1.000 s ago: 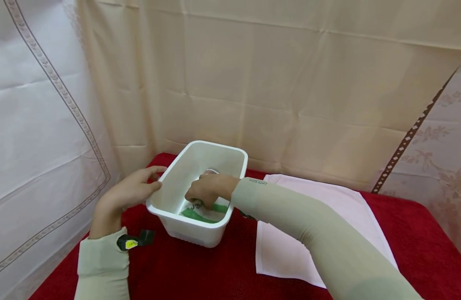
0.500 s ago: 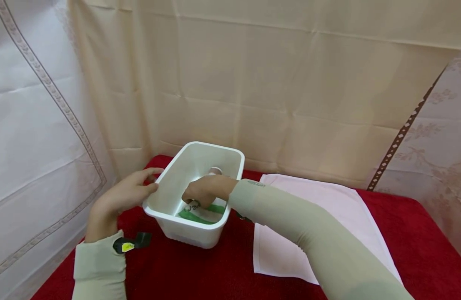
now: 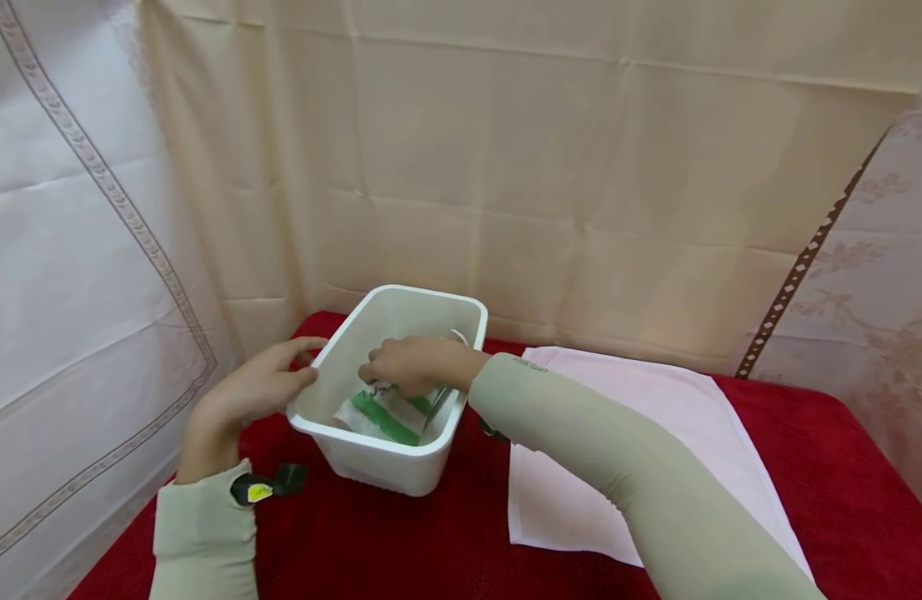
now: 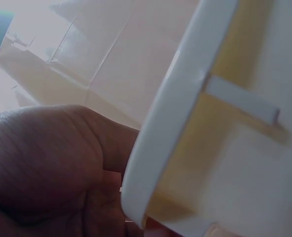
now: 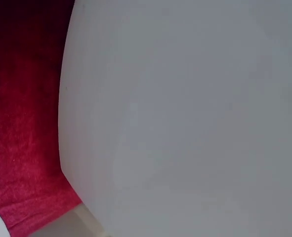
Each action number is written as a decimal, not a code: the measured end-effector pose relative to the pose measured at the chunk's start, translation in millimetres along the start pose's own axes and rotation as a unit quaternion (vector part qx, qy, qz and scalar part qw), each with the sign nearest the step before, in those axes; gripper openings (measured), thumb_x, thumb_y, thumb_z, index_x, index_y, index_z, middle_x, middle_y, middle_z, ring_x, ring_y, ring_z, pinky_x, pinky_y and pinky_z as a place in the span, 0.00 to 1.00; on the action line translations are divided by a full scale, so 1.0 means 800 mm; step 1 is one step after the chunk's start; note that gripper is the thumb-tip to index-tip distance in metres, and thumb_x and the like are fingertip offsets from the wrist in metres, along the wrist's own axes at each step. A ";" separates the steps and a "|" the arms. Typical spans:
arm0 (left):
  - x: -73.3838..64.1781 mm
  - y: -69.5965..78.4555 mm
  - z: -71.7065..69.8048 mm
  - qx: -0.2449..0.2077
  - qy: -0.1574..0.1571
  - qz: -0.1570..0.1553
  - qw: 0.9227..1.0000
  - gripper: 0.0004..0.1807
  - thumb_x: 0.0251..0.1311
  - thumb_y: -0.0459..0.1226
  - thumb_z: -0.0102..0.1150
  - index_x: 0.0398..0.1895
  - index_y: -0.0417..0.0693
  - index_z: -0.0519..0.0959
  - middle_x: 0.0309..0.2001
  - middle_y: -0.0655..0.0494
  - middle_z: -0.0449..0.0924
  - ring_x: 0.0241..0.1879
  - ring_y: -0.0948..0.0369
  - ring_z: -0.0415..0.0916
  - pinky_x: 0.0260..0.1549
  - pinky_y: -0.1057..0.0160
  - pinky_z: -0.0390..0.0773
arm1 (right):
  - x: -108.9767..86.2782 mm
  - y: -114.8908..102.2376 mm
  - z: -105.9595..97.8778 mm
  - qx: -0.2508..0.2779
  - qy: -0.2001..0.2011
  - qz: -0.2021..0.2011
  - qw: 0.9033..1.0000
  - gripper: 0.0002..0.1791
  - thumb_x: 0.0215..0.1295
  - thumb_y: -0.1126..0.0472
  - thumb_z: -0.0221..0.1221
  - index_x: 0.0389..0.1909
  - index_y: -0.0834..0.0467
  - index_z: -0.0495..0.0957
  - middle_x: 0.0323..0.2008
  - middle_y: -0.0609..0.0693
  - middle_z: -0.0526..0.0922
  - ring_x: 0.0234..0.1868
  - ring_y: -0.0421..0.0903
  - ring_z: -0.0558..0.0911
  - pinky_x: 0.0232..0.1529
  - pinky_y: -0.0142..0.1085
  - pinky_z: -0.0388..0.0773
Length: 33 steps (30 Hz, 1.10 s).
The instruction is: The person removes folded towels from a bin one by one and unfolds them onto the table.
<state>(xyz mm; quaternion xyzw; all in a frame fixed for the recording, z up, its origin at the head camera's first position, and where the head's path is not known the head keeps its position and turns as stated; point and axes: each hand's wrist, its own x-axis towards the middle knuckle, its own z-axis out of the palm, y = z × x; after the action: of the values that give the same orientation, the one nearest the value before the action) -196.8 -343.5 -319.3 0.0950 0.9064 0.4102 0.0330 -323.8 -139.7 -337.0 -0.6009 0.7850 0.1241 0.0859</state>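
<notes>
A white plastic tub [image 3: 401, 467] stands on the red cloth. My left hand [image 3: 262, 383] grips its left rim, thumb and fingers at the edge; in the left wrist view the same hand [image 4: 52, 158] lies against the outside of the tub rim [image 4: 158, 123]. My right hand [image 3: 412, 364] reaches over the right rim into the tub. Its curled fingers hold a white item with green bands and dark lettering [image 3: 389, 417], which is tilted up inside the tub. The palm and wrist hide part of that item. Only the tub's pale outer wall [image 5: 185, 118] fills most of the right wrist view.
A pale pink cloth [image 3: 566, 492] lies flat to the right of the tub, partly under my right forearm. Red fabric [image 3: 371, 550] covers the table. A beige curtain [image 3: 536, 167] hangs close behind, with a white patterned one [image 3: 71, 250] at the left.
My right hand has lifted slightly inside the tub, and the green-banded item has tilted up with it, from lying low on the bottom. My left hand stays at the rim.
</notes>
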 end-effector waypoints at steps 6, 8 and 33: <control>0.000 0.001 0.003 -0.013 0.001 -0.002 1.000 0.27 0.71 0.29 0.49 0.71 0.27 0.63 0.51 0.33 0.78 0.41 0.51 0.80 0.35 0.59 0.83 | -0.016 0.006 -0.012 -0.015 0.041 0.013 0.999 0.18 0.70 0.68 0.58 0.57 0.48 0.76 0.49 0.46 0.78 0.49 0.45 0.75 0.50 0.38 0.75; 0.000 -0.001 0.004 -0.010 0.002 0.001 1.000 0.26 0.71 0.29 0.49 0.70 0.27 0.63 0.51 0.34 0.78 0.41 0.52 0.80 0.35 0.59 0.83 | -0.022 0.007 -0.017 -0.014 0.048 0.014 0.999 0.14 0.72 0.66 0.57 0.54 0.48 0.76 0.48 0.46 0.77 0.48 0.45 0.74 0.48 0.37 0.74; 0.001 -0.005 0.002 0.019 0.001 -0.002 1.000 0.28 0.71 0.30 0.50 0.71 0.27 0.63 0.53 0.32 0.76 0.45 0.48 0.78 0.37 0.59 0.82 | -0.115 0.010 -0.112 -0.009 0.126 0.109 0.986 0.17 0.64 0.70 0.63 0.48 0.48 0.74 0.48 0.45 0.75 0.51 0.44 0.71 0.52 0.35 0.73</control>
<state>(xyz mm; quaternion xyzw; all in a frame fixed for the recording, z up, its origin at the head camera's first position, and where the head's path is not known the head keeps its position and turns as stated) -198.0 -344.6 -323.2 0.0936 0.9144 0.3927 0.0314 -305.7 -79.9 -224.3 -0.5231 0.8493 0.0626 -0.0332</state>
